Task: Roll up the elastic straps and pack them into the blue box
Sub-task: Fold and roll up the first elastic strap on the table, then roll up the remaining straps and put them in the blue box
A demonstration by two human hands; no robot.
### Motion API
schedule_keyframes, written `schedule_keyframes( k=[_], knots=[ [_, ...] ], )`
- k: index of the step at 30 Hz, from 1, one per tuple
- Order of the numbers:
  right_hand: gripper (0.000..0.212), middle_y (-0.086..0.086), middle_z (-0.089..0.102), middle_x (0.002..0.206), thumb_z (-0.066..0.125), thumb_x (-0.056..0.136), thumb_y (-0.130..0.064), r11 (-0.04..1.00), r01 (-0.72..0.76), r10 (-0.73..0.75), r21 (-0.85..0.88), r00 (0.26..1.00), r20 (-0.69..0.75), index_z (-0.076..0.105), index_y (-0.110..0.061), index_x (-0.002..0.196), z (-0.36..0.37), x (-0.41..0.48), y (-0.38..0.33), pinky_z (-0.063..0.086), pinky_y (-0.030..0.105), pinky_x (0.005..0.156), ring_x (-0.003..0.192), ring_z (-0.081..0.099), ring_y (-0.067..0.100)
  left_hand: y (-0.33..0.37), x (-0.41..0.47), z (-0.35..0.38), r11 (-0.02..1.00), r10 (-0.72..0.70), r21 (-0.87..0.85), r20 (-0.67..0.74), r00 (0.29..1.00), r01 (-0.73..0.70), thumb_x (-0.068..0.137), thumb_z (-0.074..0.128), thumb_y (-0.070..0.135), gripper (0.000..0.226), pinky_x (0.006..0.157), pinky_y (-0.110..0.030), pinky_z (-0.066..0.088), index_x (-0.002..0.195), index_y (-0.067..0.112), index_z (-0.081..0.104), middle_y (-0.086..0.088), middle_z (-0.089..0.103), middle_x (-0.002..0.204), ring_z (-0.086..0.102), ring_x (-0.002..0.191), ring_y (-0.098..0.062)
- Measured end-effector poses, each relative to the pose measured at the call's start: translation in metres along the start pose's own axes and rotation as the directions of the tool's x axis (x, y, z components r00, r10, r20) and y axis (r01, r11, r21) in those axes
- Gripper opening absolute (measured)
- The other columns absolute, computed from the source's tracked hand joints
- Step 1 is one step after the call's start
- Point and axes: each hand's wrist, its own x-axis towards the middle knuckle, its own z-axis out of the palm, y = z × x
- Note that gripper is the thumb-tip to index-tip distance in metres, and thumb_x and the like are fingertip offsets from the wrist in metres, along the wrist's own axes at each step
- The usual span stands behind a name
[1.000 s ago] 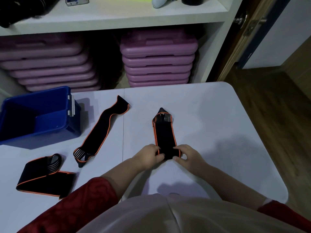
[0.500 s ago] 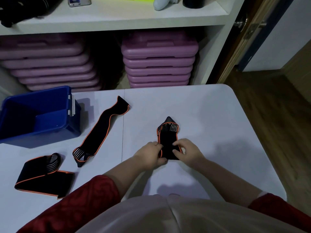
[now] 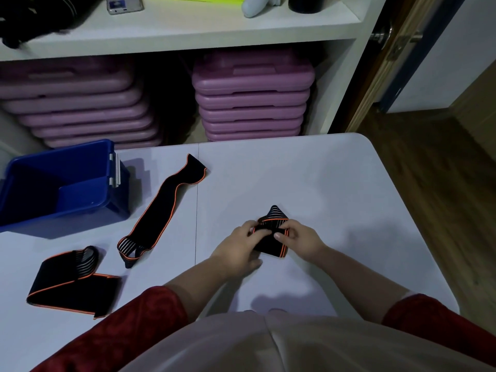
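A black elastic strap with orange edging [image 3: 271, 234] lies mostly rolled on the white table [image 3: 335, 200], only its striped tip poking out at the far end. My left hand [image 3: 239, 251] and my right hand [image 3: 298, 238] both grip the roll from either side. A second strap [image 3: 161, 213] lies stretched flat to the left. A third strap [image 3: 72, 283] lies loosely folded near the table's left front. The blue box [image 3: 88, 189] stands open at the far left with nothing visible inside.
Behind the table a white shelf unit [image 3: 188, 30] holds stacks of purple plastic cases [image 3: 252, 95]. The table's rounded right edge drops to a wooden floor [image 3: 442, 183]. A door frame [image 3: 386, 63] stands at the right.
Both hands have rolled the strap away from me; the flat length that showed beyond my fingers has shrunk to just the striped tip.
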Motion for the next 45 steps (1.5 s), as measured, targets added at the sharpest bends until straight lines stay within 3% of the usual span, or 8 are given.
schedule_keyframes(
  k=[5, 10, 14, 18, 24, 30, 37, 45],
  knots=[
    [0.031, -0.006, 0.062, 0.088, 0.075, 0.074, -0.038, 1.0, 0.023, -0.019, 0.019, 0.987, -0.161, 0.058, -0.031, 0.099, 0.002, -0.005, -0.004, 0.049, 0.033, 0.082, 0.086, 0.062, 0.016, 0.01, 0.011, -0.005, 0.981, 0.036, 0.189, -0.019, 0.999, -0.032, 0.082, 0.06, 0.025, 0.058, 0.091, -0.044, 0.047, 0.137, 0.022, 0.042, -0.007, 0.043, 0.138, 0.043, 0.121, -0.031],
    [0.065, -0.013, 0.054, 0.117, 0.079, 0.068, -0.026, 0.991, 0.126, -0.126, -0.044, 0.992, 0.016, 0.052, -0.027, 0.127, 0.001, -0.02, 0.004, 0.046, 0.025, 0.09, 0.111, 0.057, 0.01, 0.014, 0.018, -0.007, 0.977, 0.009, 0.211, -0.035, 0.999, -0.001, 0.08, 0.059, 0.019, 0.053, 0.084, -0.044, 0.049, 0.132, 0.017, 0.045, -0.007, 0.042, 0.129, 0.042, 0.116, -0.029],
    [0.065, -0.027, 0.056, 0.114, 0.074, 0.068, -0.017, 0.991, 0.137, -0.136, -0.011, 0.989, 0.057, 0.043, -0.048, 0.115, -0.009, -0.029, 0.002, 0.041, 0.012, 0.079, 0.107, 0.059, -0.005, 0.008, 0.018, -0.005, 0.998, -0.031, 0.052, -0.021, 0.999, 0.032, 0.074, 0.068, 0.032, 0.062, 0.081, -0.031, 0.047, 0.132, 0.021, 0.049, -0.004, 0.054, 0.115, 0.053, 0.106, -0.024],
    [0.057, -0.021, 0.061, 0.114, 0.075, 0.072, -0.023, 0.987, 0.135, -0.138, 0.089, 0.99, 0.029, 0.042, -0.053, 0.107, -0.01, -0.032, -0.004, 0.047, 0.023, 0.08, 0.105, 0.059, -0.006, 0.005, 0.008, -0.017, 0.974, -0.112, -0.198, 0.016, 0.994, 0.113, 0.067, 0.067, 0.039, 0.061, 0.083, -0.026, 0.045, 0.125, 0.023, 0.056, -0.002, 0.062, 0.109, 0.057, 0.1, -0.018],
    [0.044, -0.013, 0.064, 0.115, 0.071, 0.082, -0.023, 0.954, 0.153, -0.169, 0.258, 0.985, 0.042, 0.054, -0.029, 0.122, -0.002, -0.025, -0.026, 0.048, 0.033, 0.099, 0.109, 0.061, 0.006, 0.009, -0.017, -0.022, 0.695, -0.323, -0.652, 0.096, 0.942, 0.305, 0.082, 0.062, 0.024, 0.022, 0.073, -0.019, 0.048, 0.103, 0.028, 0.06, -0.002, 0.069, 0.09, 0.062, 0.079, -0.015],
    [0.05, 0.001, 0.062, 0.117, 0.072, 0.082, -0.021, 0.907, 0.139, -0.174, 0.398, 0.983, 0.052, 0.053, -0.019, 0.128, 0.002, -0.024, -0.08, 0.044, 0.027, 0.098, 0.109, 0.059, 0.013, 0.013, -0.042, -0.05, 0.368, -0.434, -0.893, 0.08, 0.897, 0.258, 0.079, 0.058, 0.02, 0.024, 0.077, -0.039, 0.051, 0.102, 0.016, 0.063, -0.01, 0.063, 0.086, 0.061, 0.078, -0.023],
    [0.022, -0.008, 0.066, 0.089, 0.071, 0.083, -0.027, 0.899, 0.154, -0.235, 0.411, 0.96, 0.155, 0.059, -0.024, 0.101, 0.029, -0.011, -0.149, 0.046, 0.012, 0.058, 0.075, 0.063, 0.0, -0.019, -0.083, -0.101, 0.372, -0.48, -0.909, -0.017, 0.877, 0.186, 0.091, 0.049, 0.01, 0.026, 0.089, -0.035, 0.056, 0.112, 0.014, 0.064, -0.014, 0.068, 0.105, 0.067, 0.101, -0.026],
    [0.034, -0.003, 0.061, 0.086, 0.07, 0.082, -0.035, 0.901, 0.124, -0.19, 0.415, 0.974, 0.124, 0.054, -0.013, 0.103, 0.12, -0.014, -0.214, 0.049, 0.02, 0.067, 0.078, 0.06, 0.01, -0.094, -0.154, -0.141, 0.429, -0.584, -0.884, -0.113, 0.804, 0.187, 0.08, 0.063, 0.022, 0.022, 0.072, -0.027, 0.054, 0.101, 0.022, 0.069, 0.0, 0.068, 0.087, 0.062, 0.077, -0.016]
  ],
)
